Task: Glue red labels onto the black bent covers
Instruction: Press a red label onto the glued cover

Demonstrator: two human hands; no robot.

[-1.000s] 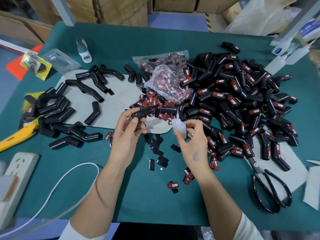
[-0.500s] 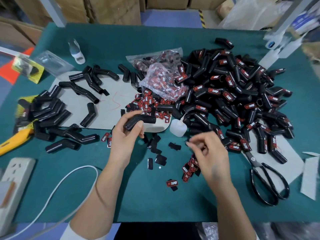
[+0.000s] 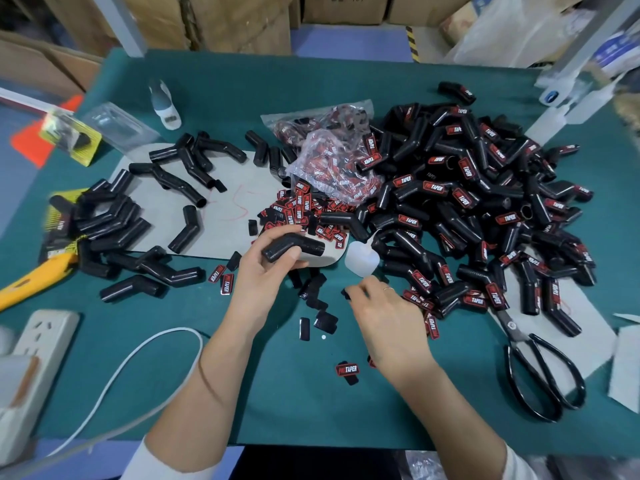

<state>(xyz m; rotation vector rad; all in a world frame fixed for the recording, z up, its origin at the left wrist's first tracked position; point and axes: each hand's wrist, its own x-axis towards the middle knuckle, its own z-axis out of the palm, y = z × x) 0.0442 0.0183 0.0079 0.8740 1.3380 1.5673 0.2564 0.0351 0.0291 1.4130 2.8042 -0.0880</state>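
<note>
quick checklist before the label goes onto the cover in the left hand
1. Cover held firmly: ok. The left hand grips one black bent cover above the table.
2. Label in the right hand: cannot tell. The right hand has its fingertips pinched together over loose labels, but what they hold is blurred.
3. Label face up: cannot tell, for the same reason.
4. Glue on the cover: cannot tell. No wet spot shows on its visible side.
5. Glue bottle out of the way: ok. The glue bottle lies on the table between the hands, held by neither.
6. Spare labels within reach: ok. One red label lies face up beside the right wrist.
</note>
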